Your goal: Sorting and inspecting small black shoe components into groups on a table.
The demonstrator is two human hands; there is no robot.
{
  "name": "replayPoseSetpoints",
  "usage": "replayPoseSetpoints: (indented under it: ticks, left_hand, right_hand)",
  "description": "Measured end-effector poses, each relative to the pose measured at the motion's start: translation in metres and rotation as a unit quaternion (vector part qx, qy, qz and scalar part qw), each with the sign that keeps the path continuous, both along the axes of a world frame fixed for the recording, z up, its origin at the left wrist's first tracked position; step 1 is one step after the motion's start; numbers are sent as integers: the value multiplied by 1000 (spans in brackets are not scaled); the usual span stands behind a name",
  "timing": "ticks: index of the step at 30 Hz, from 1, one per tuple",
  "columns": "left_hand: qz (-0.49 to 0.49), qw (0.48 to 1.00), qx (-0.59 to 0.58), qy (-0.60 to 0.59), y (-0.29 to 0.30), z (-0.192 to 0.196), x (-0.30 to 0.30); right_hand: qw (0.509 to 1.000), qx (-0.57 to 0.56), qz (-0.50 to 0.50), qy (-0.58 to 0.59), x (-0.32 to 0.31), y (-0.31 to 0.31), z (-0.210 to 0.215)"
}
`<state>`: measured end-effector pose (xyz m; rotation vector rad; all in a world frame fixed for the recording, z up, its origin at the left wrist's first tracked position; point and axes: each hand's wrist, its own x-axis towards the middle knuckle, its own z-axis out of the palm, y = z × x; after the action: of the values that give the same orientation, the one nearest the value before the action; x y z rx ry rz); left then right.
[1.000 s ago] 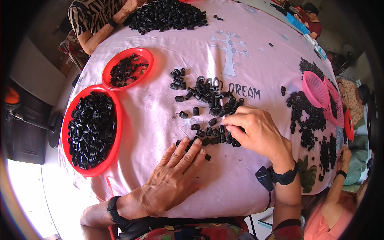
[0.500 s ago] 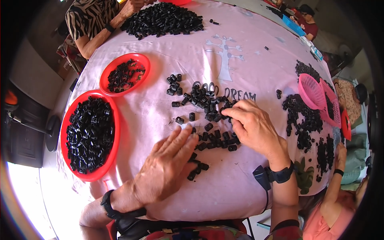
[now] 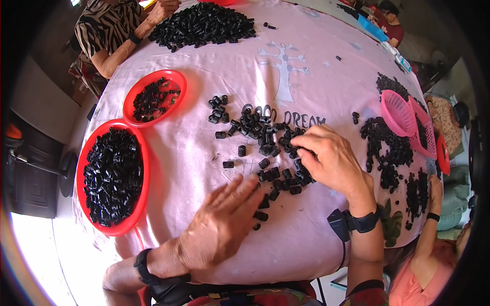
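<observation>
Small black plastic parts (image 3: 258, 127), short and tube-like, lie loose in a scattered heap on the pink tablecloth in front of me. My left hand (image 3: 224, 219) is open, its fingers stretched out and slightly blurred, against the near-left parts of the heap. Some parts beside and under its fingertips are hidden. At the heap's right side, my right hand (image 3: 332, 158) has bent fingers, with the thumb apart from the index finger. Its fingertips touch several black parts, and no part is seen gripped between them.
On the left stand a red oval tray (image 3: 148, 173) full of black parts and a smaller red tray (image 3: 184, 89) with fewer. A large black pile (image 3: 204, 25) lies far off, beside a co-worker's arm (image 3: 122, 51). Pink baskets (image 3: 398, 115) and more parts are at right, near another person's hand (image 3: 435, 188).
My left hand has slid right and slightly nearer, pushing the near parts rightward. My right hand has shifted a little right. The view has also shifted slightly.
</observation>
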<state>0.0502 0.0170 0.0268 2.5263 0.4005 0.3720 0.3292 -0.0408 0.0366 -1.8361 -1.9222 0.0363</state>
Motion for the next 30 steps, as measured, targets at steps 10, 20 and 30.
replayPoseSetpoints:
  ticks: [10, 20, 30]
  left_hand:
    - [13, 998, 59, 27, 29, -17, 71]
    - [-49, 999, 19, 5, 4, -6, 43]
    - [104, 994, -1, -41, 53, -16, 52]
  right_hand:
    - [1000, 5, 10, 6, -12, 5, -7]
    - [999, 8, -13, 35, 3, 3, 2]
    - [999, -33, -31, 9, 17, -2, 4]
